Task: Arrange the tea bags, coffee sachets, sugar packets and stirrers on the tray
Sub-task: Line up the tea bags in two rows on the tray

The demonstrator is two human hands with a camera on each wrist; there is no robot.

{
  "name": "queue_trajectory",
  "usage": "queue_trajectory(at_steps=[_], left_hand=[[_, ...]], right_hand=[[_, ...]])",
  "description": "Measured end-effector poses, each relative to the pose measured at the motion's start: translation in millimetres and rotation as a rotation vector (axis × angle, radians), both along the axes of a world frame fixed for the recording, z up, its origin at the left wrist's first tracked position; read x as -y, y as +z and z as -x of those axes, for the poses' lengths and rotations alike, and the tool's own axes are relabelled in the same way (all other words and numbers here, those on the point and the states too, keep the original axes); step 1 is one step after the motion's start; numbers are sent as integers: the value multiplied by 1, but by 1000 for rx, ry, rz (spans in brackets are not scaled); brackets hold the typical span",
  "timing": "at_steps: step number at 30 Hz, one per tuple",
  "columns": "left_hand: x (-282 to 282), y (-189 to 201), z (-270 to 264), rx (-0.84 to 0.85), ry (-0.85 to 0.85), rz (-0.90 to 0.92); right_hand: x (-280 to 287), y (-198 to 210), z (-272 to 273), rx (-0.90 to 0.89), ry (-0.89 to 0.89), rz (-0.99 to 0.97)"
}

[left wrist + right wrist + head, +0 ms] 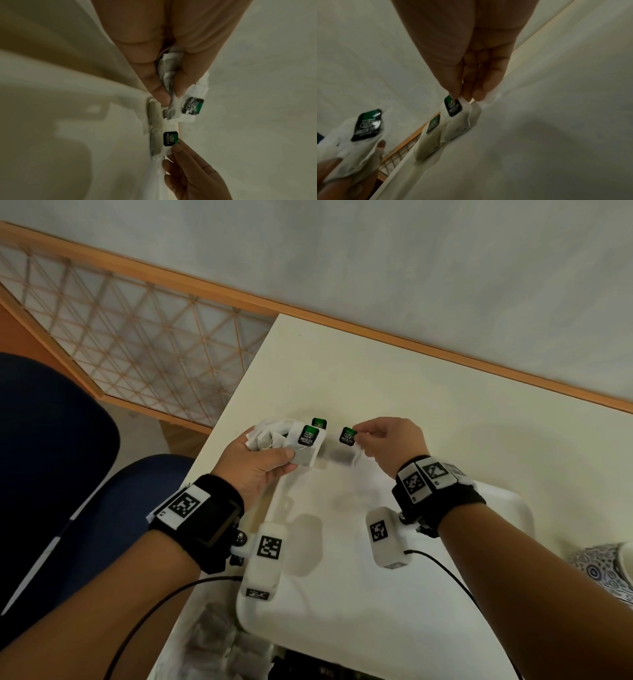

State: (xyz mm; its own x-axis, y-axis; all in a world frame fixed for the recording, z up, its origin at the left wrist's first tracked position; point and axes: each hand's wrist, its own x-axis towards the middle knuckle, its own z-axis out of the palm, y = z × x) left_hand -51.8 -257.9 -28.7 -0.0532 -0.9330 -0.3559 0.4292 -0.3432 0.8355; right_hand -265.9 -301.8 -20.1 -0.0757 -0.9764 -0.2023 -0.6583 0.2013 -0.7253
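A white tray lies on the cream table. My left hand grips a bunch of white tea bags with green-and-black tags, held over the tray's far left corner. The wrist view shows thumb and fingers curled round that bunch. My right hand pinches the tag of one tea bag that stands against the tray's far rim. A second tea bag leans on the rim just left of it.
A clear bag with more tea bags and some dark packets lie at the near edge. A blue-patterned vessel sits at the right. The table's left edge drops to a blue chair and a lattice screen.
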Motion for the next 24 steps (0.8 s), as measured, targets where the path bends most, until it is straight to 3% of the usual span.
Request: queue_trajectory(at_steps=[6, 9, 13, 18, 24], left_hand=[[0, -1, 3, 6, -2, -16], [-1, 1, 4, 3, -14, -11], [-4, 1, 8, 17, -29, -5], [-7, 6, -6, 44, 71, -26], [-3, 7, -37, -5, 195, -77]], right_hand=[[-5, 8, 2, -44, 8, 66], [-11, 22, -6, 55, 18, 149], [-21, 31, -26, 165, 223, 58], [-23, 22, -31, 155, 209, 29], [-21, 11, -39, 45, 324, -81]])
